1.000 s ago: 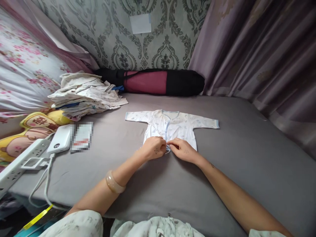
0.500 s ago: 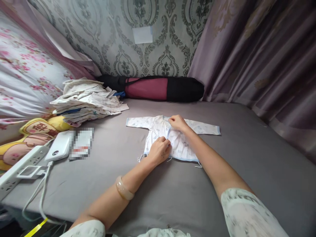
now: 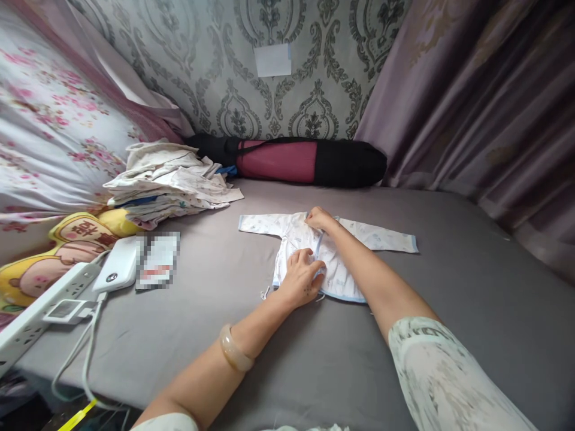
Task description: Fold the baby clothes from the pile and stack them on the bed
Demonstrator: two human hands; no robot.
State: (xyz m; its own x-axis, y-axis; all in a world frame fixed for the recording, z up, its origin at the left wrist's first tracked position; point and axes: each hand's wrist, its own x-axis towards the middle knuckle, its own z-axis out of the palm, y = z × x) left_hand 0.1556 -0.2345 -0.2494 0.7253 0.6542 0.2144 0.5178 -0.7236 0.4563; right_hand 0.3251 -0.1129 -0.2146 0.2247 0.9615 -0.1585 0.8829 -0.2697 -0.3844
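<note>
"Lying which way, that little shirt (image 3: 331, 269)?"

"Flat on the grey sheet (image 3: 314, 383), straight in front of the person. Neck toward the wall, hem toward the body. Its long axis runs sleeve to sleeve, with the right-hand cuff slightly nearer."

"And the hands?"

"Left hand (image 3: 300, 280) is palm down on the lower front, loosely open, thumb apart from bent fingers. Right hand (image 3: 321, 219) is at the neckline, fingertips pinching the cloth. That forearm slants over the shirt's right half."

"Count things for me."

"Two hands, one shirt, two sleeves spread out. One bangle (image 3: 236, 348), on the left arm. One pile of clothes (image 3: 175, 182), pieces too jumbled to number. One long bag (image 3: 278, 161) by the wall, and one power strip (image 3: 58, 291) at the left."
</note>
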